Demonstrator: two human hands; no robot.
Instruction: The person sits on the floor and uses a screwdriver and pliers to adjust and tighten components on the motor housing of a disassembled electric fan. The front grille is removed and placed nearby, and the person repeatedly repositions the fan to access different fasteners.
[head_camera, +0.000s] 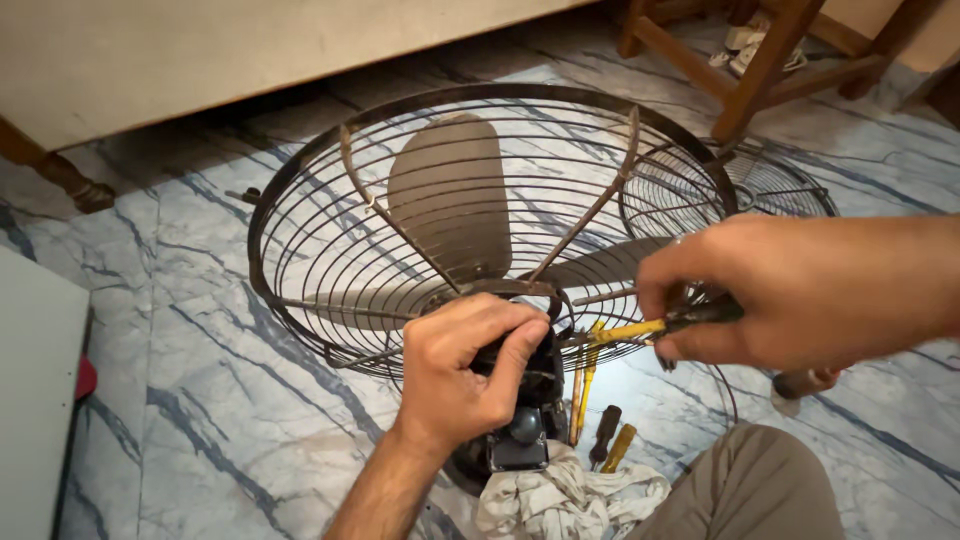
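Our left hand (465, 365) wraps its grip around the dark fan motor (530, 385) behind the wire guard (300, 200) on the marble floor (200, 380). Our right hand (770, 295) pinches a yellow-handled screwdriver (625, 331) beside it.

Dull, rusty metal wire fan guard (330, 230), glossy veined marble floor (210, 400), crumpled cloth rag (560, 500), matt wooden chair legs (760, 60).
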